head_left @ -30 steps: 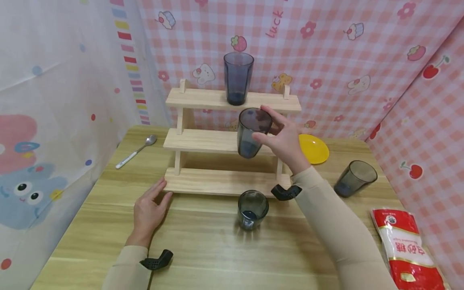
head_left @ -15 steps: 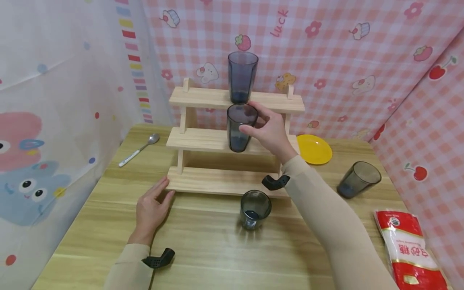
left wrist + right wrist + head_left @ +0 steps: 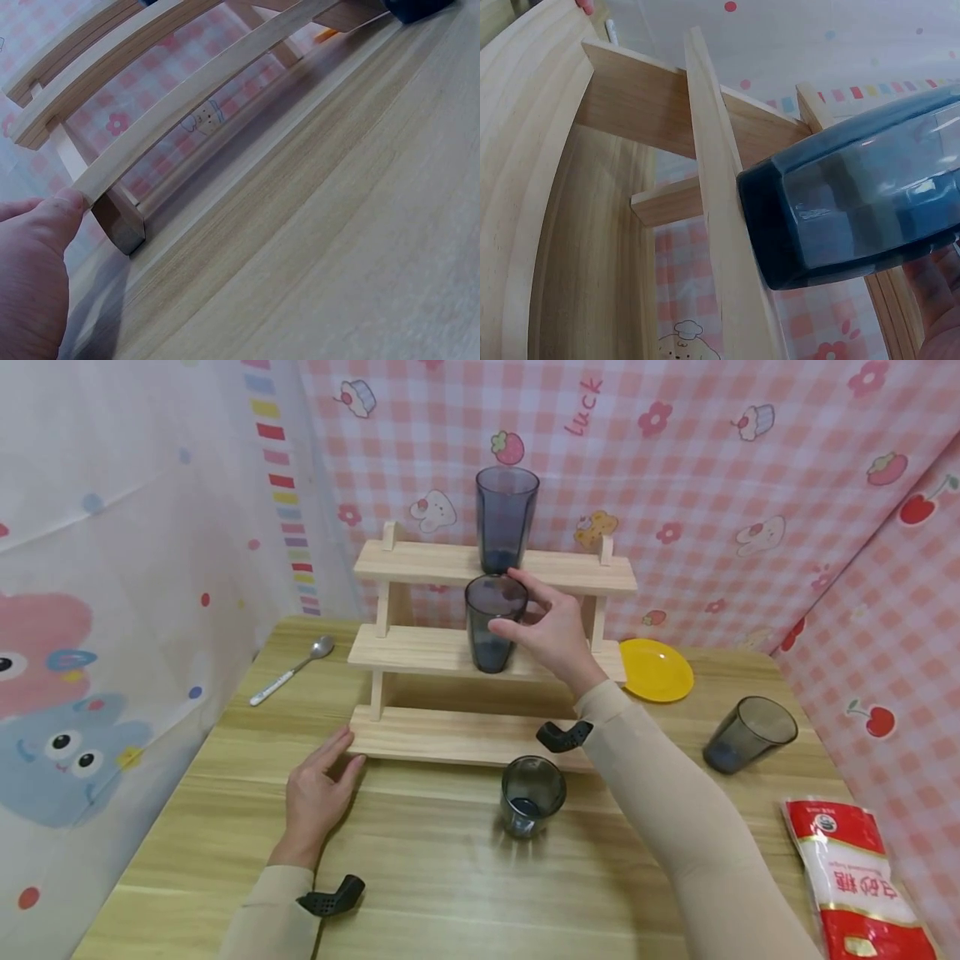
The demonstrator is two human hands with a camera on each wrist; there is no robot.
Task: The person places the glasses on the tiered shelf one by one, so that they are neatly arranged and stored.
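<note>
My right hand (image 3: 551,631) grips a dark tinted drinking glass (image 3: 491,635), thumb on the near side and fingers toward the back of its rim. The glass stands nearly upright at the middle board of a three-tier wooden shelf (image 3: 420,647); in the right wrist view its base (image 3: 772,232) is right at that board's front edge. At the lowest board's left end rests my left hand (image 3: 318,797), its fingers extended along the side and the thumb (image 3: 64,202) touching the front corner. A second tinted glass (image 3: 507,518) stands upright on the top board.
In front of the shelf another tinted glass (image 3: 532,797) stands on the table (image 3: 435,877). A further glass (image 3: 750,735) is at the right, near a red and white sugar bag (image 3: 855,877). A yellow plate (image 3: 660,672) lies behind; a spoon (image 3: 292,671) lies left.
My right hand has carried the glass left and slightly back onto the middle board. The left hand has stayed at the shelf's corner. The head view has shifted slightly.
</note>
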